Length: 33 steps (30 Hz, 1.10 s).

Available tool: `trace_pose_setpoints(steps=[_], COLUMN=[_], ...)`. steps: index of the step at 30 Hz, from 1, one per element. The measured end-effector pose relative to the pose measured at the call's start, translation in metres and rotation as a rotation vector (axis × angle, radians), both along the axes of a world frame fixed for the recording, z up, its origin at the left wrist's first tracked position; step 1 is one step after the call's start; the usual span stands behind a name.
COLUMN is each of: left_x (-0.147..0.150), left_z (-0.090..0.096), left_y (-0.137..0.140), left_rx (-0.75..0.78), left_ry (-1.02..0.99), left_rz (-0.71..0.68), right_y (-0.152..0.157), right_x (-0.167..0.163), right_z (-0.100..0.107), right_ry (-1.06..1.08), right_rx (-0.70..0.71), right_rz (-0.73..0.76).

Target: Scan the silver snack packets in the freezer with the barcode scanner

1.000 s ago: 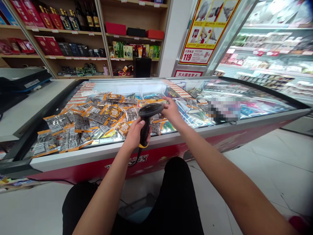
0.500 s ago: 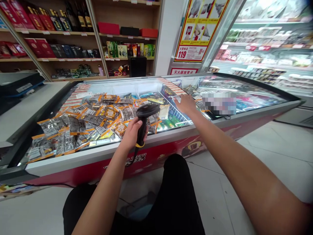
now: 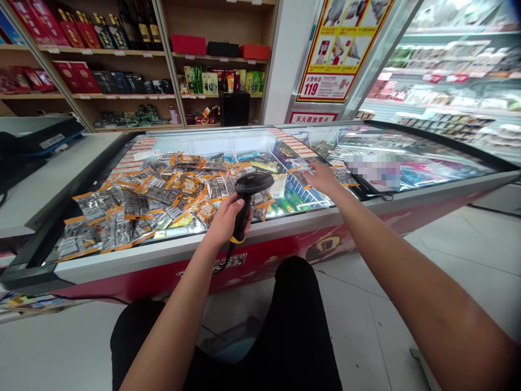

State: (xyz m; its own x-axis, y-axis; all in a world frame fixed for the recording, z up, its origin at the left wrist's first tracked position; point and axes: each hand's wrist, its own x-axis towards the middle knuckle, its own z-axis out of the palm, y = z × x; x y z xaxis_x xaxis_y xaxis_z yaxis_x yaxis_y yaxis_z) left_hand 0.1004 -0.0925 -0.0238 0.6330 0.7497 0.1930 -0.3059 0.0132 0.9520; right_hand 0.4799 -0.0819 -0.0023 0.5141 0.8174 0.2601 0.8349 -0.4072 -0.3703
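Note:
My left hand (image 3: 228, 220) is wrapped around the handle of a black barcode scanner (image 3: 254, 183), upright over the freezer's front edge. The scanner's cable drops below the hand. My right hand (image 3: 323, 178) is over the freezer glass to the right, fingers apart, close to a small snack packet (image 3: 300, 177). Whether the fingertips touch that packet is hard to tell. Many orange-edged clear snack packets (image 3: 163, 193) lie heaped on the glass left of the scanner. A few more packets (image 3: 344, 175) lie just right of my right hand.
The chest freezer (image 3: 285, 221) spans the view, with wire baskets and green goods under its glass. A dark device with a cord (image 3: 368, 187) rests on its right part. A counter with a printer-like machine (image 3: 36, 138) stands left. Shelves (image 3: 122, 98) line the back.
The view has shifted slightly, so the scene sits further right. My right hand has drawn a little to the right, uncovering the packet by its fingers. My left hand keeps hold of the scanner.

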Motion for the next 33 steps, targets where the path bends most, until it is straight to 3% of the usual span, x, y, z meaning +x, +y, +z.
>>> trace_pose_setpoints(steps=[3, 5, 11, 15, 23, 29, 33], left_x=[0.000, 0.000, 0.000, -0.003, -0.004, -0.001, 0.001], left_z=[0.001, 0.002, 0.004, 0.003, 0.003, 0.004, 0.000], left_y=[-0.001, -0.001, -0.002, -0.003, -0.004, -0.003, -0.002], left_rx=[0.002, 0.010, 0.012, -0.007, -0.023, -0.046, -0.058], left_ry=[-0.003, -0.008, -0.042, -0.025, -0.056, -0.056, -0.102], left_rz=[0.004, -0.002, -0.024, -0.055, -0.049, -0.022, 0.039], right_y=[0.005, 0.005, 0.003, 0.004, 0.008, 0.012, 0.024], right_x=[-0.001, -0.005, -0.044, -0.084, -0.145, -0.152, -0.156], right_z=[0.008, 0.011, 0.009, 0.013, 0.022, 0.018, 0.016], right_ry=[0.183, 0.338, 1.004, 1.243, 1.286, 1.211, 0.980], right_rx=[-0.135, -0.104, 0.369, 0.471, 0.485, 0.461, 0.474], right_rz=[-0.064, -0.020, 0.238, 0.414, 0.557, 0.575, 0.548])
